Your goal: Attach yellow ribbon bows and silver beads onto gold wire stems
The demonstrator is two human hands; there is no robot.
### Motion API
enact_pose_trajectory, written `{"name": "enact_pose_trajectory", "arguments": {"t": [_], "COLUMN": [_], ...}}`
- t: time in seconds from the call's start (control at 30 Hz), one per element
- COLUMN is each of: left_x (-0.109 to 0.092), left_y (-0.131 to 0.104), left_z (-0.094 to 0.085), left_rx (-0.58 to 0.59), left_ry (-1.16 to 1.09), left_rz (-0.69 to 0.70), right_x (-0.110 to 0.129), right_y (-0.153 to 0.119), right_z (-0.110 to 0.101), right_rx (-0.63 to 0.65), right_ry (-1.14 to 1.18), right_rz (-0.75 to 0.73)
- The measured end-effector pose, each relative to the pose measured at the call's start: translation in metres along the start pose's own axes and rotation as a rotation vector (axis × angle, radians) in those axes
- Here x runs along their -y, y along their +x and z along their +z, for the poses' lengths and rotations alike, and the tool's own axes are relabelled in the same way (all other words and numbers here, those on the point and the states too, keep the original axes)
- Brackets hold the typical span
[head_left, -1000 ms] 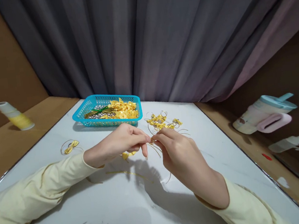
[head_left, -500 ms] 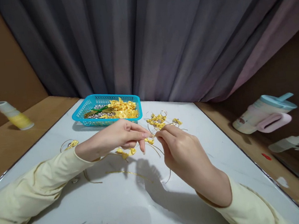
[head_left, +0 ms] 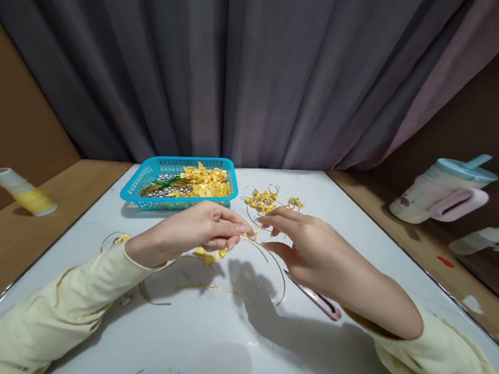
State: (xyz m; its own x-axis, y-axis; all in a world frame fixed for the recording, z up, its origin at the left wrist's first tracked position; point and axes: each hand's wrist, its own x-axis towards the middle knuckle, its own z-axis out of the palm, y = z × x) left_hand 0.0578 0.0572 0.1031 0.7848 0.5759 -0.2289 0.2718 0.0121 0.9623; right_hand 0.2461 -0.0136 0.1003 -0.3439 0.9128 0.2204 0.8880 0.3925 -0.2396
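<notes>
My left hand is closed in a pinch above the table, thumb and fingertips on a small yellow ribbon bow. Thin gold cord trails near the bow. To its right hovers my right hand, fingers apart, with nothing visible in them. Under that hand lies a slim tool with a pink handle; its upper part is a narrow strip. Yellow bows rest just below my left hand, and a gold cord lies nearer to me. Beyond my right hand is a cluster of yellow bows with cord loops.
A blue basket of yellow bows and silvery beads stands at the back of the white table. Left is a spool of yellow thread. On the right are a lidded cup and a clear bottle. A curtain hangs behind.
My right hand has let go near the bow, opened its fingers and drawn back to the right. The pink-handled tool has come into sight. My left hand keeps its pinch.
</notes>
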Motion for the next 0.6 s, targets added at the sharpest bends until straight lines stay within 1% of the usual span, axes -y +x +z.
{"name": "enact_pose_trajectory", "arguments": {"t": [0.1, 0.2, 0.4, 0.5, 0.6], "left_x": [0.001, 0.003, 0.007, 0.003, -0.004], "left_y": [0.0, 0.001, 0.0, -0.002, -0.005], "left_z": [0.0, 0.001, 0.003, 0.004, 0.004], "left_rx": [0.004, 0.006, 0.016, -0.005, -0.008], "left_ry": [0.016, 0.043, 0.091, 0.139, 0.16], "left_rz": [0.003, -0.002, 0.003, -0.02, -0.022], "right_x": [-0.001, 0.001, 0.003, 0.002, 0.001], "right_y": [0.002, 0.006, 0.007, 0.006, 0.004], "right_z": [0.001, 0.006, 0.013, 0.01, 0.001], "right_rx": [-0.02, -0.05, 0.053, 0.089, 0.134], "right_ry": [0.091, 0.131, 0.057, 0.034, 0.054], "right_rz": [0.007, 0.035, 0.016, -0.031, -0.059]}}
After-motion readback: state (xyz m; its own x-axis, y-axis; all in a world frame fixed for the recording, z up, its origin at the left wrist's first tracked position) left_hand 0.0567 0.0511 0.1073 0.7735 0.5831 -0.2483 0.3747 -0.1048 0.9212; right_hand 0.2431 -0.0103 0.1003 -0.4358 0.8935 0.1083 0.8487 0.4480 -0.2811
